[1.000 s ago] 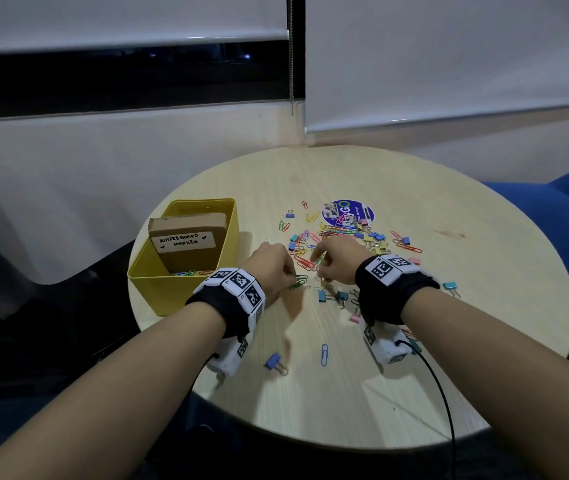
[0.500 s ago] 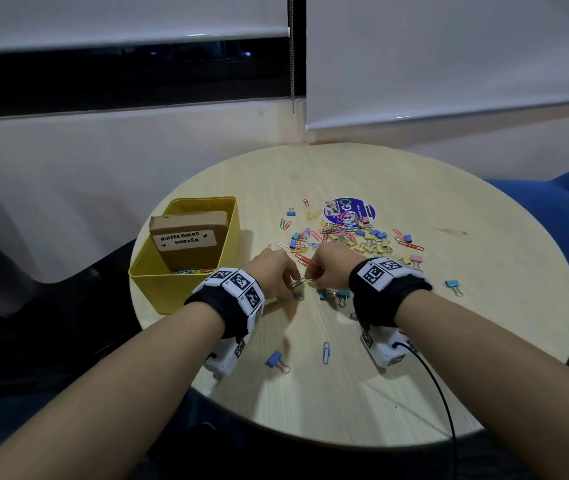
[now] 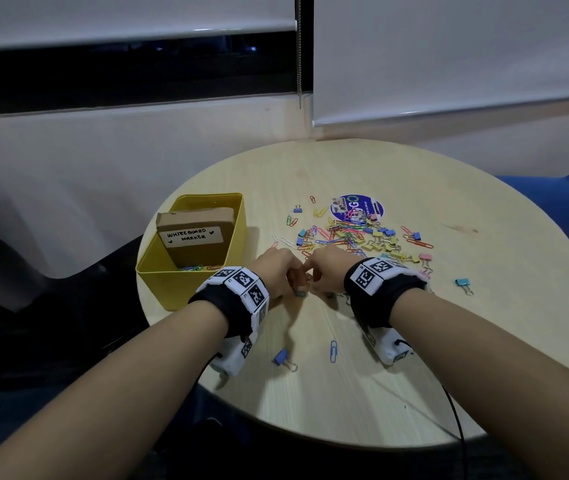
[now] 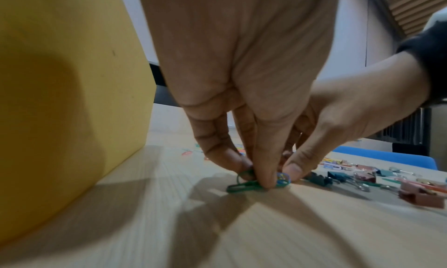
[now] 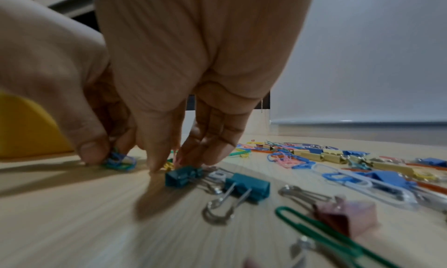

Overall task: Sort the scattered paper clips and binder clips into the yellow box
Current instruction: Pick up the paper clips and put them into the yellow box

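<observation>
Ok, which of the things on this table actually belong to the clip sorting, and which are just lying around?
Part of the job:
yellow box
scattered clips
green paper clip pinched by the left hand
right hand, fingertips at the clips

Just lying about:
cardboard box labelled whiteboard marker, standing in the yellow box
round sticker
blue chair

One yellow box (image 3: 186, 285), one brown cardboard box (image 3: 196, 237), one round sticker (image 3: 357, 206), two hands, dozens of scattered clips, too many to count
</observation>
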`<state>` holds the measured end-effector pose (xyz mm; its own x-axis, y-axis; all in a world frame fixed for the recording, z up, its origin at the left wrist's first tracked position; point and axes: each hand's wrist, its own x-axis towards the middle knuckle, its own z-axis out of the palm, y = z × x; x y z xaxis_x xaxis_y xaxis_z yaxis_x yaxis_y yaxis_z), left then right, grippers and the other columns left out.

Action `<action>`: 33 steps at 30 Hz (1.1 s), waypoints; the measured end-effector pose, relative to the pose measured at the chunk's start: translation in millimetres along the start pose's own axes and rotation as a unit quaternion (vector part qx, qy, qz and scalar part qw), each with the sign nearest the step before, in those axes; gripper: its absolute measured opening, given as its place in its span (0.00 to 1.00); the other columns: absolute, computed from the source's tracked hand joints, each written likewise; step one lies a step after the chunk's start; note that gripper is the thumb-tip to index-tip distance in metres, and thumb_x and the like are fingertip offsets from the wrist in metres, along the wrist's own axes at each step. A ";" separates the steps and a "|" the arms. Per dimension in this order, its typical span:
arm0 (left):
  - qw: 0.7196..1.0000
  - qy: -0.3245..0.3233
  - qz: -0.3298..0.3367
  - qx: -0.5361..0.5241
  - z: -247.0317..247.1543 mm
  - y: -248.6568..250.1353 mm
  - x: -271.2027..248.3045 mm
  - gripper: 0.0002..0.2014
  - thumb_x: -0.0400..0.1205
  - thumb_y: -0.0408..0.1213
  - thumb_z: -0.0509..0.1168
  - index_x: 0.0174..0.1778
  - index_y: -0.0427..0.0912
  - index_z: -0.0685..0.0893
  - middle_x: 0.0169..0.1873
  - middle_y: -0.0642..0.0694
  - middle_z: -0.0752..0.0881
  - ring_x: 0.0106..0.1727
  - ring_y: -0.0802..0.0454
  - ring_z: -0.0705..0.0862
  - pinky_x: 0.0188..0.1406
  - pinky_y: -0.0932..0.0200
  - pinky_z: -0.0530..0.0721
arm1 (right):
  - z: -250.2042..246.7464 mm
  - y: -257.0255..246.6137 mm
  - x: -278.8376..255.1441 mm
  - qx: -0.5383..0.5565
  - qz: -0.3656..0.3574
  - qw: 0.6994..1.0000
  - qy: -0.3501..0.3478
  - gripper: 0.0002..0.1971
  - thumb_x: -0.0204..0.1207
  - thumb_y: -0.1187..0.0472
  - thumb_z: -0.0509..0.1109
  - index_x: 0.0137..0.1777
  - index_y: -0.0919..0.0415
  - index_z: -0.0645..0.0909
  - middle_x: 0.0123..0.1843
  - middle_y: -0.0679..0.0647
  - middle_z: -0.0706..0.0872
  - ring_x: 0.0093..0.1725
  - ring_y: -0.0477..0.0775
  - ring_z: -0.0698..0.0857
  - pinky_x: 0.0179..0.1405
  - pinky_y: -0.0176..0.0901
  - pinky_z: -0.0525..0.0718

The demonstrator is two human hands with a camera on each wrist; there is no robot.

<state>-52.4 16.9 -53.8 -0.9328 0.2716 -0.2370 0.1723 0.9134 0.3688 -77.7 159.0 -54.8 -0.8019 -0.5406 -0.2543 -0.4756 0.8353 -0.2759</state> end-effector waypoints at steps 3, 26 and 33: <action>1.000 0.008 0.002 0.004 0.3 -1.1 0.1 0.11 0.77 0.30 0.72 0.54 0.41 0.90 0.50 0.42 0.90 0.52 0.45 0.86 0.53 0.57 0.83 | 2.7 -1.8 4.8 -0.020 0.017 1.000 -0.002 0.14 0.78 0.61 0.69 0.62 0.58 0.86 0.55 0.60 0.88 0.54 0.60 0.86 0.47 0.44 0.82; 0.996 0.085 -0.030 -0.009 2.2 -5.5 -4.1 0.04 0.75 0.34 0.75 0.43 0.39 0.90 0.45 0.44 0.86 0.43 0.50 0.80 0.40 0.61 0.77 | -7.3 0.6 -0.3 -0.009 0.031 0.999 0.028 0.07 0.77 0.62 0.70 0.52 0.61 0.87 0.52 0.58 0.90 0.49 0.56 0.86 0.47 0.44 0.83; 0.996 0.077 -0.033 -0.008 4.9 -5.9 -5.6 0.03 0.75 0.34 0.73 0.40 0.37 0.89 0.41 0.43 0.87 0.42 0.50 0.82 0.43 0.58 0.85 | -4.3 -2.1 -0.9 0.007 0.031 0.999 0.031 0.06 0.75 0.64 0.73 0.49 0.62 0.89 0.49 0.59 0.91 0.49 0.56 0.87 0.49 0.43 0.84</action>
<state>-46.7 11.6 -59.0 -0.9795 0.1602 -0.1220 0.1045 0.9223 0.3720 -77.5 158.2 -50.0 -0.8505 -0.4809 -0.2130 -0.4202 0.8648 -0.2747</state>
